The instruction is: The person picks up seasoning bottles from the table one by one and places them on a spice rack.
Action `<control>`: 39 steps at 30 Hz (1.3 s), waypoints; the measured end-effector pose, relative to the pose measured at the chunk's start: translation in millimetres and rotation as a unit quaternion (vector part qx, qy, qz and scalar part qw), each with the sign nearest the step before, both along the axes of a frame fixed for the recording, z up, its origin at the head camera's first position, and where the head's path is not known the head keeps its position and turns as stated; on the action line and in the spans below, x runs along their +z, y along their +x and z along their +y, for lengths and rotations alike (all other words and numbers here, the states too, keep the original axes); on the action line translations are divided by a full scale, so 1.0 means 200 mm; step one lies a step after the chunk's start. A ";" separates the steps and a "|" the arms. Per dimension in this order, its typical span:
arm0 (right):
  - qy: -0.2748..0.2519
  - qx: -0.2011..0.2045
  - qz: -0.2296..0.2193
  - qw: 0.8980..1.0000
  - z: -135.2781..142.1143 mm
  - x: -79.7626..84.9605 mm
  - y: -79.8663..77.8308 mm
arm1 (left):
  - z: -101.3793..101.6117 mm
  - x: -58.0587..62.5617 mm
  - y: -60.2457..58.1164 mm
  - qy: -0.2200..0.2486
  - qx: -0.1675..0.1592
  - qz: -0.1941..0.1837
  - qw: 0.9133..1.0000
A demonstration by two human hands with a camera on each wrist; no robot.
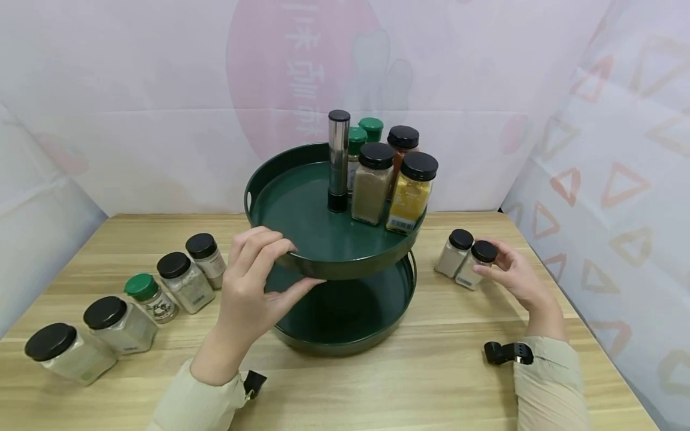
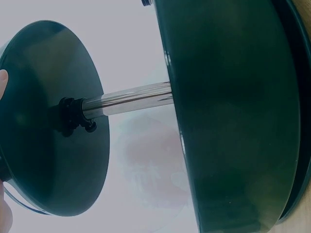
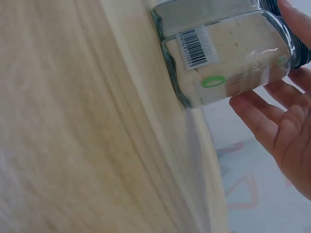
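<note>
My left hand grips the front left rim of the upper dark green round tray, fingers over the edge and thumb underneath. Below it is the lower green tray, joined to the upper one by a metal post. At the right, my right hand holds a clear spice jar near its black lid, thumb in front and fingers behind. Pale contents and a barcode label show on this jar in the right wrist view. A similar black-lidded jar stands right against it.
On the upper tray's right side are several spice jars, including a yellow one and a tan one, beside the upright post. A slanting row of jars, one with a green lid, lines the table's left. A wall sheet hangs behind.
</note>
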State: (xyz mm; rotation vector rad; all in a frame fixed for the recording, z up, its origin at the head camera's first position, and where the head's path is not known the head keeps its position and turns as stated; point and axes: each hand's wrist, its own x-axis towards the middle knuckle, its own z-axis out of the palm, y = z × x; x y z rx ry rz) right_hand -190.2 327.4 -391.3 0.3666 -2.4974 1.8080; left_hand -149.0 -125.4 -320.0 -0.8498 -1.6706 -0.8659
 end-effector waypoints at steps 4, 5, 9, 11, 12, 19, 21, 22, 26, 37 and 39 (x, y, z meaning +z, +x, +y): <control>-0.029 0.018 0.003 0.999 -0.01 -0.02 -0.01 | 0.00 0.00 0.00 0.001 0.000 0.000 1.000; -0.031 0.021 0.004 0.999 -0.01 -0.03 -0.01 | 0.00 0.00 0.00 0.001 0.000 0.000 1.000; -0.029 0.031 0.002 0.999 -0.01 -0.04 -0.02 | 0.00 0.00 0.00 0.001 -0.002 0.000 1.000; -0.017 0.023 -0.007 1.000 -0.01 -0.04 -0.02 | 0.00 0.00 0.00 0.001 -0.002 0.001 1.000; -0.006 0.018 -0.012 1.000 -0.01 -0.04 -0.02 | 0.00 0.00 0.00 0.001 -0.003 0.002 1.000; 0.066 -0.016 -0.036 0.997 -0.01 -0.05 -0.02 | 0.00 0.00 0.00 0.003 -0.003 0.003 1.000; 0.073 -0.020 -0.037 0.996 -0.01 -0.05 -0.02 | 0.00 0.00 0.00 0.003 -0.003 0.002 1.000; 0.075 -0.022 -0.037 0.996 -0.01 -0.05 -0.03 | 0.00 0.00 0.00 0.003 -0.002 0.002 1.000; 0.086 -0.032 -0.031 0.995 -0.01 -0.05 -0.03 | 0.00 0.00 0.00 0.002 0.000 0.001 1.000; 0.102 -0.043 -0.009 0.994 0.00 -0.05 -0.03 | 0.00 0.00 0.00 0.000 0.004 -0.001 1.000; 0.105 -0.044 -0.007 0.993 0.00 -0.04 -0.02 | 0.00 0.00 0.00 0.000 0.004 -0.001 1.000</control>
